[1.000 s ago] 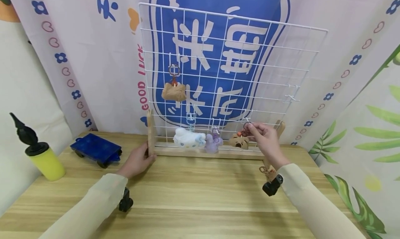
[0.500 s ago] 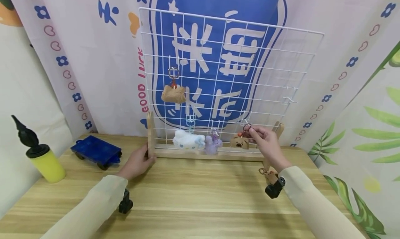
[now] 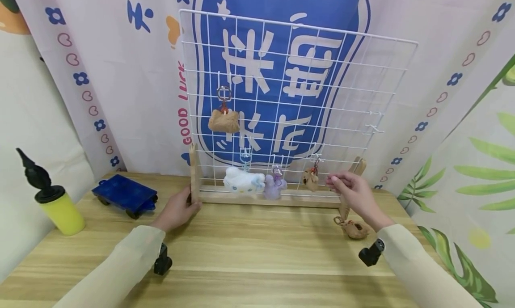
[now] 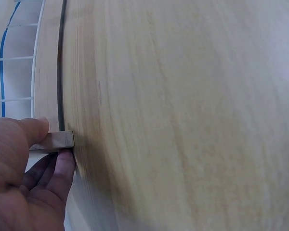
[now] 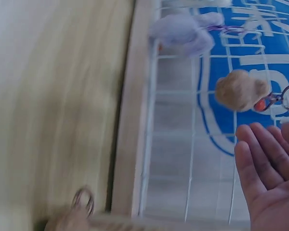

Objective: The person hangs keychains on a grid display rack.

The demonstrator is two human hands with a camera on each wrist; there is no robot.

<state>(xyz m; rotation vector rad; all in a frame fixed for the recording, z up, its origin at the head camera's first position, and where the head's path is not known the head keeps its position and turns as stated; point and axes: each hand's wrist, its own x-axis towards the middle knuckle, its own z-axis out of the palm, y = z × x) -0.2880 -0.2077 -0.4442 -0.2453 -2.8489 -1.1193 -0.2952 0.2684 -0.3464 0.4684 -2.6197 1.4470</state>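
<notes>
My left hand [image 3: 177, 209] pinches the left end of the wooden stand [image 3: 269, 201], thumb on one side and fingers on the other, as the left wrist view shows. The stand holds up a white wire grid. On a hook low on the grid's right hangs a small brown plush keychain [image 3: 310, 181]. My right hand [image 3: 356, 194] is just right of it, apart from it, with nothing held and fingers fairly straight. Left of that keychain hang a purple plush keychain [image 3: 275, 187] and a white plush keychain [image 3: 242, 181]. A brown plush keychain [image 3: 224, 121] hangs higher at left.
Another brown plush keychain [image 3: 356, 229] lies on the table below my right hand. At left stand a blue toy cart [image 3: 124, 194] and a yellow pump [image 3: 62, 212] with a black top. A printed curtain hangs behind the grid. An unused white hook [image 3: 374, 128] sits at the grid's right.
My right hand has let go of the brown keychain's ring and moved right and down. The keychain now hangs freely, turned sideways. The left hand stays on the stand.
</notes>
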